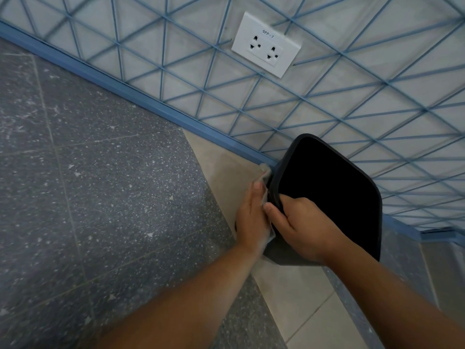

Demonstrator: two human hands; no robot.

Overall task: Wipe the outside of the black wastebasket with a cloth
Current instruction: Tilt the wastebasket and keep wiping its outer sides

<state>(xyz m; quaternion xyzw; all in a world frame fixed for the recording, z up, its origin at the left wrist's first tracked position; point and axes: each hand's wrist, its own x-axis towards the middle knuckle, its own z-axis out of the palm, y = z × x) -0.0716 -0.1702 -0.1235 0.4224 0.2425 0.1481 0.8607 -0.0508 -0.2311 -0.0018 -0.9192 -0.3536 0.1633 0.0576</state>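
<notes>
From the head camera I see the black wastebasket (327, 197) standing on the floor against the wall, its mouth facing up at me. My right hand (302, 222) grips its near rim, thumb outside and fingers curled over the edge. My left hand (253, 217) lies with fingers straight, pressing a pale grey cloth (264, 173) flat against the basket's left outer side. Above, a white double socket (266, 45) on the blue-lined wall (352, 96) carries a small label reading "9PP-7".
</notes>
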